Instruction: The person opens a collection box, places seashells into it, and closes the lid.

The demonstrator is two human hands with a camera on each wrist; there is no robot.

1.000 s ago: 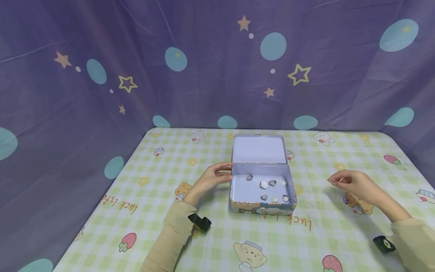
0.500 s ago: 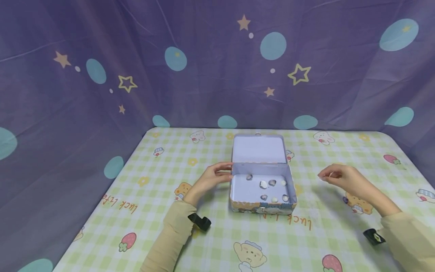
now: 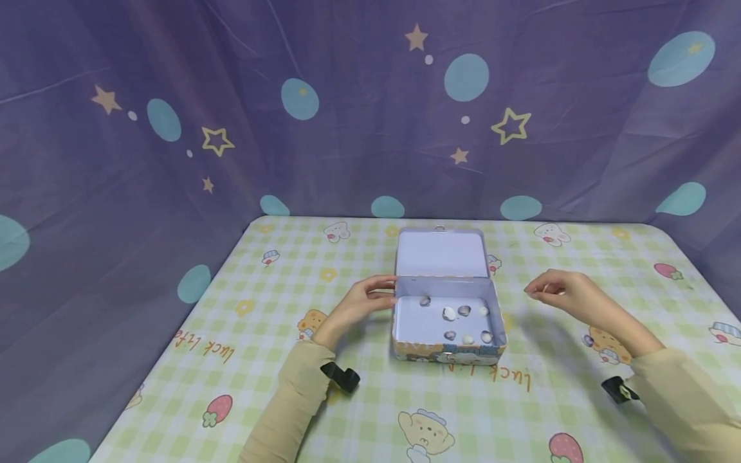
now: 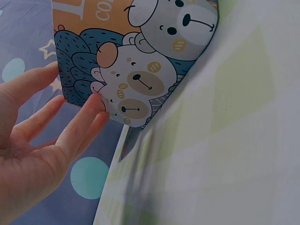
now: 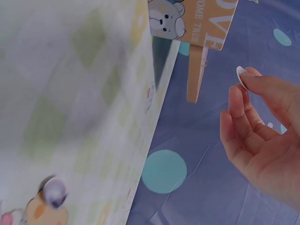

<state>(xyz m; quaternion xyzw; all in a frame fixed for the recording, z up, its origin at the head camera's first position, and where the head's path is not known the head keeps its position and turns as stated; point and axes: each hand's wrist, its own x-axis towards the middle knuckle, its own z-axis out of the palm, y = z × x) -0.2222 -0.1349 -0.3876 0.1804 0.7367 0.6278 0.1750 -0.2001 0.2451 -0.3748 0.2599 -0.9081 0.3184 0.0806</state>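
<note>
Left hand: the left hand (image 3: 360, 302) rests against the left wall of the tin box (image 3: 446, 350), fingers (image 4: 86, 112) straight and relaxed, the tips touching the printed bears on its side – nothing grasped.
Right hand: the right hand (image 3: 561, 294) is raised above the tablecloth to the right of the box, apart from it; thumb and forefinger pinch a small white shell (image 5: 241, 77), the other fingers loosely curled.
Tin box: it stands open near the middle of the table, the lid (image 3: 442, 253) tilted back on the far side, the inside pale lilac.
Shells in box: several small shells (image 3: 449, 314) lie scattered on the box floor, some white, some darker – most toward the right and front.
Tablecloth: green-and-white checked tablecloth (image 3: 266, 334) printed with bears, strawberries and the words "luck life".
Loose shell: one small dark shell (image 3: 588, 339) lies on the cloth beneath the right forearm.
Backdrop: purple curtain (image 3: 173, 96) with stars and blue dots hangs behind and to the left.
</note>
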